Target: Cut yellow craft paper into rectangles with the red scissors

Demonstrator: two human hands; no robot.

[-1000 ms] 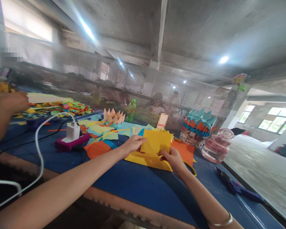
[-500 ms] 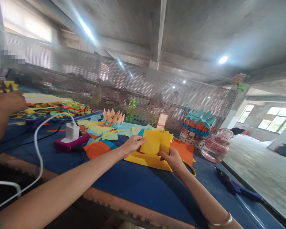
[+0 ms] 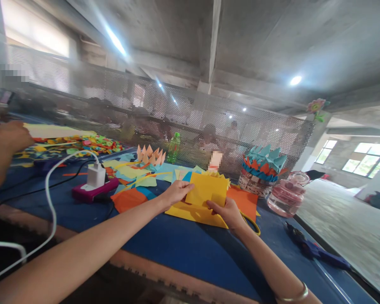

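A yellow paper sheet [image 3: 207, 190] stands lifted a little above the blue table [image 3: 183, 245]. My left hand [image 3: 176, 192] pinches its left edge, fingers closed on it. My right hand [image 3: 227, 211] grips its lower right edge, a bangle [image 3: 293, 294] on that wrist. Under the sheet lies another yellow sheet [image 3: 193, 213], beside an orange sheet [image 3: 244, 202].
Loose coloured papers [image 3: 136, 175], a white charger on a purple box [image 3: 95, 183] with a white cable, a green bottle [image 3: 174, 147], folded paper crowns [image 3: 150, 155], a basket of paper pieces [image 3: 259, 173], a pink glass jar [image 3: 283, 193], a glue gun [image 3: 313, 249]. Another person's hand [image 3: 6, 137] works at far left.
My right hand has slid slightly left along the sheet's lower edge and the sheet flattened. The other person's hand at far left has shifted a little.
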